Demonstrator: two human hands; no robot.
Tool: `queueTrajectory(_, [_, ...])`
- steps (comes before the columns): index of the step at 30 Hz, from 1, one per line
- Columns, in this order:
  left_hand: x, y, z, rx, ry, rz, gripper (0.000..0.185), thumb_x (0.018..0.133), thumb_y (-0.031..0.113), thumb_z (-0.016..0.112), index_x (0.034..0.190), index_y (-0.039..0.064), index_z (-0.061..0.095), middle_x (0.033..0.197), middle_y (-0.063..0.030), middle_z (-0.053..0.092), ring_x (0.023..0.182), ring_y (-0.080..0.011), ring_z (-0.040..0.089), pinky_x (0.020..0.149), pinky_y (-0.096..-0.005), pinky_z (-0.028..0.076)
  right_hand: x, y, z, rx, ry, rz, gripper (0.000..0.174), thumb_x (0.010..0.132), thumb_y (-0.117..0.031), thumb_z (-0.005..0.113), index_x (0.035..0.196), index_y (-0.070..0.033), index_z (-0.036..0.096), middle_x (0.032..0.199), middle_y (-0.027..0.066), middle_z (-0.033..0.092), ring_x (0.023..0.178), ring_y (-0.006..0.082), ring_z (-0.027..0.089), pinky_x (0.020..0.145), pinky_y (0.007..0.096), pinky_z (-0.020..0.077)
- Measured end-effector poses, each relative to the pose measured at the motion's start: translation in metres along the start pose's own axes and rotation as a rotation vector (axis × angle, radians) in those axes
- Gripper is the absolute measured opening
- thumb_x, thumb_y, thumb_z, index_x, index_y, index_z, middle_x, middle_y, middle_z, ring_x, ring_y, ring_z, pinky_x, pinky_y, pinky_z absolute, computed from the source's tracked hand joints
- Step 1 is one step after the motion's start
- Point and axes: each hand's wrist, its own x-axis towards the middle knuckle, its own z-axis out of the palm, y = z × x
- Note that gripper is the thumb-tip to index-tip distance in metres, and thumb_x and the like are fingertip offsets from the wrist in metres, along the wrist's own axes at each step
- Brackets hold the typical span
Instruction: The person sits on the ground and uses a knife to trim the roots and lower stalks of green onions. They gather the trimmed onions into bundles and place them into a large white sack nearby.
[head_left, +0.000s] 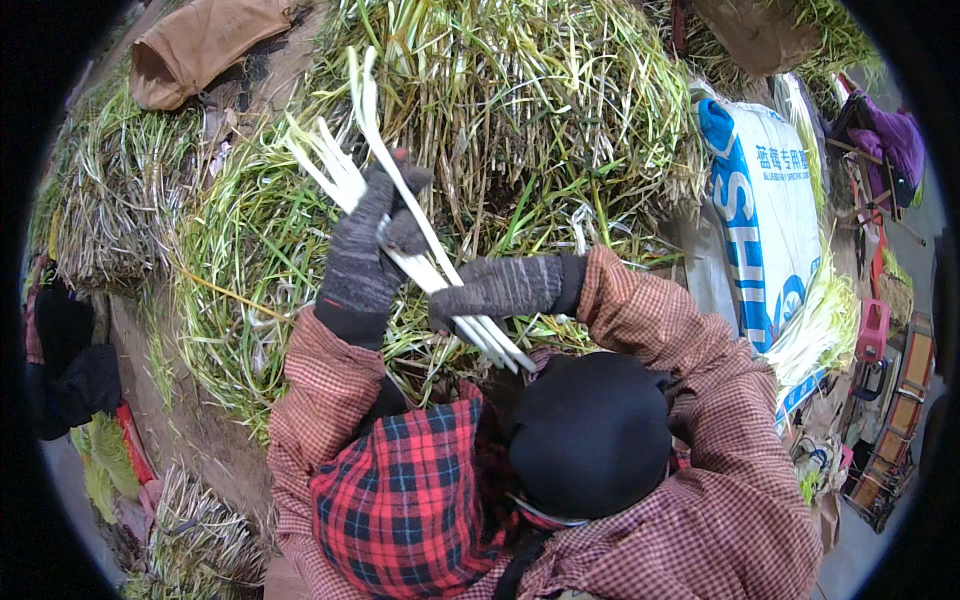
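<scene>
My left hand (364, 244), in a grey knitted glove, holds several long white vegetable stalks (337, 174) with pale green ends pointing to the upper left. My right hand (510, 289), in a like glove, comes in from the right and is closed around the lower part of the stalks, whose white ends stick out below it. One forked stalk crosses over the fingers of my left hand. The fingertips of my right hand are partly hidden. Under and beyond both hands lies a large heap of green and yellowed leafy stalks (277, 247).
A white and blue printed sack (780, 210) lies at right, with a bundle of cleaned pale stalks (814, 341) beside its lower end. A brown cloth bag (202, 49) is at upper left. More stalk piles (124, 195) lie left. A pink plastic stool (872, 330) stands far right.
</scene>
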Motion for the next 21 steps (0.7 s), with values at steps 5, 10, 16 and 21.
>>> queueTrajectory(5, [-0.010,-0.025,0.015,0.137,0.190,-0.078,0.030,0.083,0.023,0.051,0.108,0.007,0.046,0.089,-0.0115,0.058,0.051,-0.0111,0.049,0.045,-0.0231,0.045,-0.018,0.052,0.011,0.074,0.032,-0.012,0.037,0.087,-0.038,0.037,0.087,-0.005,0.055,0.080,0.0033,0.055,0.076,0.0115,0.050,0.070,0.0271,0.0422])
queueTrajectory(10, [-0.008,-0.043,-0.002,0.016,-0.020,-0.203,0.035,0.083,0.028,0.049,0.113,0.011,0.042,0.085,-0.0106,0.059,0.069,-0.0179,0.059,0.059,-0.0306,0.051,-0.024,0.036,0.029,0.137,0.088,0.055,0.025,0.084,-0.026,0.049,0.088,-0.003,0.057,0.074,0.0030,0.057,0.071,0.0104,0.053,0.064,0.0264,0.0448])
queueTrajectory(16, [-0.002,-0.050,-0.022,-0.184,-0.351,-0.298,0.035,0.090,0.034,0.032,0.117,0.014,0.039,0.055,-0.0004,0.043,0.034,-0.0091,0.034,0.036,-0.0269,0.031,-0.024,0.042,0.032,0.258,0.055,0.247,0.025,0.083,-0.025,0.051,0.091,-0.003,0.056,0.074,0.0020,0.057,0.068,0.0088,0.053,0.061,0.0245,0.0442])
queueTrajectory(21, [-0.013,0.015,0.019,-0.046,-0.054,0.140,0.033,0.087,0.023,0.042,0.116,0.007,0.038,0.044,0.0058,0.029,0.032,-0.0055,0.027,0.030,-0.0214,0.023,-0.035,0.034,-0.012,-0.193,0.243,0.144,0.035,0.083,-0.030,0.048,0.108,-0.006,0.049,0.085,0.0090,0.055,0.073,0.0185,0.054,0.062,0.0281,0.0475])
